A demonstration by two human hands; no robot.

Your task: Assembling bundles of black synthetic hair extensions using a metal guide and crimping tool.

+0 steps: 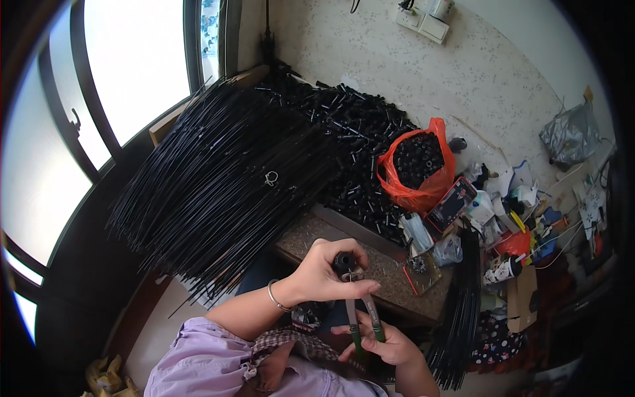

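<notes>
Speckled wall at the far side, bright window on the left, brown speckled table in front of you. Far half of the table is heaped with short black tubes. Big spread of thin black rods lies left, near ends sticking out past the table edge; pale looped tie on top of it. Red plastic bag sits right of the heap, open, full of black pieces. Phone leans near it, screen lit. Second bunch of black rods hangs at the right, cardboard box just beyond.

Your hands are at the near edge of the table, center. Left hand is curled closed around a black cylindrical piece — open end facing up toward you, thumb stretched out to the right. Metal bracelet on that wrist. Right hand is nearer you and slightly right, fingers part-curled on green-handled pliers. Handles form a narrow V; pliers' head is up at the left hand, just below the cylindrical piece — can't tell whether it bites on anything.
</notes>
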